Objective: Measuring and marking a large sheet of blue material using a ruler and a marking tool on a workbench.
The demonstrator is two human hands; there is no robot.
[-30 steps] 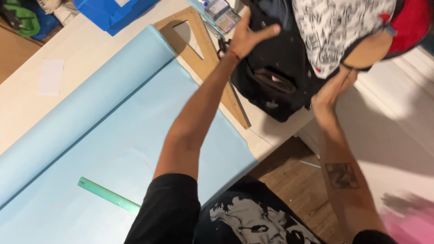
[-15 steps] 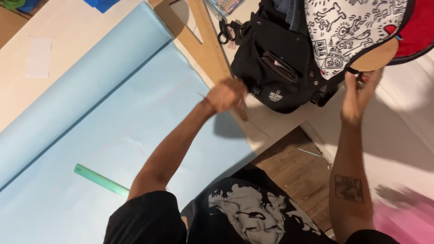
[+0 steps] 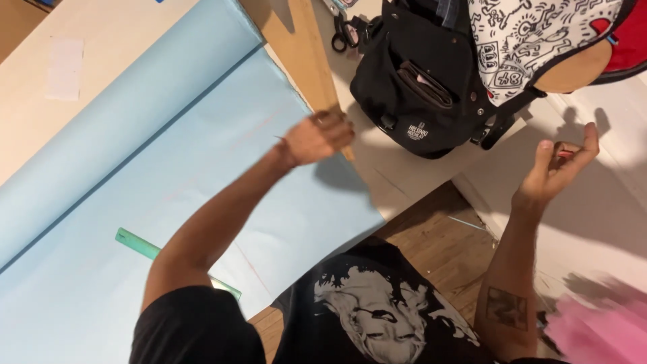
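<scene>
My left hand (image 3: pixel 318 137) is blurred, with its fingers curled, over the right edge of a pale blue paper sheet (image 3: pixel 202 202). It is at the lower tip of a wooden triangle ruler (image 3: pixel 303 47); I cannot see anything in it. My right hand (image 3: pixel 559 165) is raised off the table's right side, pinching a small red thing (image 3: pixel 565 153) between thumb and fingers. The sheet unrolls from a blue paper roll (image 3: pixel 135 101). A green ruler (image 3: pixel 135 244) lies on the sheet near my left elbow.
A black bag (image 3: pixel 418 87) sits on the table's corner beside black scissors (image 3: pixel 344 34). A white patterned fabric (image 3: pixel 532 34) hangs over the bag. White boards (image 3: pixel 606 222) and a pink blur (image 3: pixel 600 330) lie right, above a wooden floor (image 3: pixel 438 236).
My left hand has come back from the black bag down to the triangle ruler's tip and closed. My right hand has dropped away from the bag and moved right.
</scene>
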